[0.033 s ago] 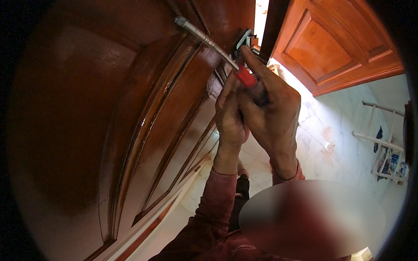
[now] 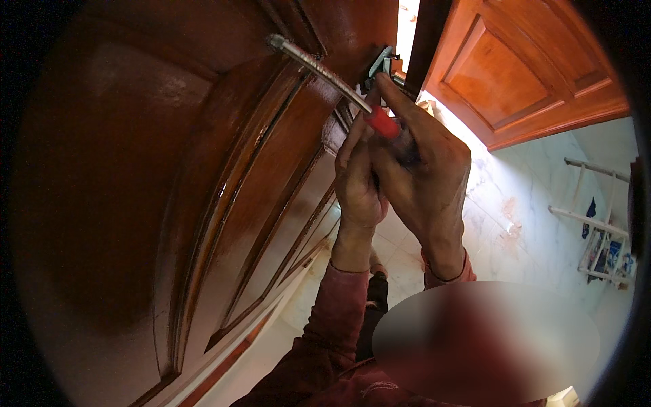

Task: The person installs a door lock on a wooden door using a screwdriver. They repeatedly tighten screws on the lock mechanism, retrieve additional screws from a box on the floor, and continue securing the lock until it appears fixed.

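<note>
From here I see the tool (image 2: 329, 76), a slim silvery rod with a thicker tip and red collar, before the brown door (image 2: 129, 149), its long axis slanting up-left from the right hand (image 2: 432, 169) gripping it; what the left hand (image 2: 359, 186) grasps, I can't tell.

Hands (image 2: 434, 166) together; right grips tool (image 2: 383, 123) beside wooden door (image 2: 108, 197).

The tool (image 2: 331, 76) is presenting a slender silvery shaft with a blunt, rounded end, a red collar (image 2: 383, 123) and a darker, partly covered rear portion. It is slanting before the brown panelled door (image 2: 196, 156), shaft pointing away from the door's edge. A greyish metal fitting (image 2: 380, 62) is standing beside that edge, partly hidden.
</note>
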`<state>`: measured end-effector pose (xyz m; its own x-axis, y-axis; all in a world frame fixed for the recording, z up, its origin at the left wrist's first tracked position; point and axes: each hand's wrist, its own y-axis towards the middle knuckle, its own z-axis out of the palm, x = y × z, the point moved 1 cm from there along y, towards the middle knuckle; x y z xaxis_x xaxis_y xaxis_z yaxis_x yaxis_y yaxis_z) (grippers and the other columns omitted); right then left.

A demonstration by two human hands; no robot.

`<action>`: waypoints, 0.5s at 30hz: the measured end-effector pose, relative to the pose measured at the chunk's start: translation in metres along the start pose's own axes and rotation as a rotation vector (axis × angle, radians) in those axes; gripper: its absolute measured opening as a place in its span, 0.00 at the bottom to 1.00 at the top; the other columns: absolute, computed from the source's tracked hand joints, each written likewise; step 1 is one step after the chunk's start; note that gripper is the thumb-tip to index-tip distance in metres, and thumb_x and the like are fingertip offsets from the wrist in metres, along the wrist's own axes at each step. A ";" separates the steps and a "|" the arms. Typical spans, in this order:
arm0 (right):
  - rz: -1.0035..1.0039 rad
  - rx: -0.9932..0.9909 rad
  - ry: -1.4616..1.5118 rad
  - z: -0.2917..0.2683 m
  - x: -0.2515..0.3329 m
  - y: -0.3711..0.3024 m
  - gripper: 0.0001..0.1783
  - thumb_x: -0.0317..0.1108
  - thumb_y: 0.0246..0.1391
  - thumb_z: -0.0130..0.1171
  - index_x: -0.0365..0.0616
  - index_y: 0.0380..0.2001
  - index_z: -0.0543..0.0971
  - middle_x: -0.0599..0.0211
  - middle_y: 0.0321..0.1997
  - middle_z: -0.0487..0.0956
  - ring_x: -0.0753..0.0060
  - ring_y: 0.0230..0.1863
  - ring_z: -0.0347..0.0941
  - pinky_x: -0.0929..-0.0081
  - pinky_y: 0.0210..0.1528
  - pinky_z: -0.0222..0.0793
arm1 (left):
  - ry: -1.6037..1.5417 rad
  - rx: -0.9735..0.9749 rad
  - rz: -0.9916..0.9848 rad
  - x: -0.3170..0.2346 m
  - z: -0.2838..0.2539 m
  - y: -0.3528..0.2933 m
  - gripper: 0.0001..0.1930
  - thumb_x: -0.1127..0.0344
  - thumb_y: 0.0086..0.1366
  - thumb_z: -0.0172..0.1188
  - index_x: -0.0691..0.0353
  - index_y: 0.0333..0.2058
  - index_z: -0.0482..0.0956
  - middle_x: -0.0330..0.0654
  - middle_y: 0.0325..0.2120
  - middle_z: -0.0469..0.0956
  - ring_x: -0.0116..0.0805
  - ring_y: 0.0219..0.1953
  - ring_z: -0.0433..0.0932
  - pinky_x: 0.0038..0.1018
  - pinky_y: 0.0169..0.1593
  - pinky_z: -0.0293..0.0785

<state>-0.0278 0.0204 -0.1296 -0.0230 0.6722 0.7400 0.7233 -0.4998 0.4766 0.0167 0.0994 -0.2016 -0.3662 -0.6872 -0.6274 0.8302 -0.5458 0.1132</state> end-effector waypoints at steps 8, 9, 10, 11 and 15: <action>-0.070 0.085 -0.010 -0.016 -0.015 0.009 0.34 0.22 0.43 0.69 0.49 0.58 0.80 0.62 0.38 0.85 0.71 0.34 0.82 0.76 0.39 0.77 | -0.029 -0.077 -0.063 0.005 0.005 0.001 0.28 0.51 0.77 0.37 0.60 0.68 0.59 0.44 0.55 0.75 0.37 0.58 0.75 0.40 0.66 0.69; -0.077 0.101 -0.038 -0.018 -0.014 0.009 0.35 0.22 0.43 0.69 0.50 0.59 0.80 0.62 0.39 0.85 0.71 0.34 0.82 0.76 0.39 0.77 | -0.033 -0.048 -0.058 0.007 -0.001 0.001 0.28 0.51 0.77 0.36 0.60 0.69 0.59 0.44 0.55 0.75 0.36 0.58 0.76 0.40 0.65 0.70; -0.068 0.120 -0.062 -0.020 -0.014 0.009 0.35 0.22 0.42 0.69 0.52 0.59 0.79 0.63 0.39 0.85 0.70 0.34 0.82 0.76 0.38 0.77 | -0.019 -0.042 -0.038 0.008 -0.001 0.002 0.28 0.53 0.77 0.37 0.61 0.69 0.59 0.42 0.52 0.76 0.32 0.51 0.74 0.35 0.58 0.68; -0.058 0.143 -0.083 -0.021 -0.014 0.008 0.36 0.22 0.42 0.69 0.54 0.59 0.79 0.63 0.39 0.85 0.70 0.33 0.82 0.76 0.38 0.77 | -0.003 -0.041 -0.016 0.007 0.001 0.003 0.28 0.54 0.77 0.38 0.63 0.69 0.59 0.39 0.48 0.76 0.27 0.45 0.72 0.30 0.50 0.67; -0.025 0.226 -0.153 -0.027 -0.012 0.008 0.40 0.21 0.39 0.67 0.59 0.60 0.79 0.64 0.40 0.85 0.69 0.32 0.81 0.74 0.38 0.77 | 0.029 -0.195 0.072 0.008 0.027 0.008 0.26 0.63 0.76 0.46 0.69 0.68 0.61 0.35 0.42 0.80 0.10 0.27 0.70 0.09 0.27 0.64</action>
<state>-0.0402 -0.0062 -0.1221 0.0493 0.7658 0.6412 0.8598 -0.3592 0.3628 0.0094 0.0770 -0.1848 -0.2929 -0.7057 -0.6451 0.9206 -0.3904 0.0091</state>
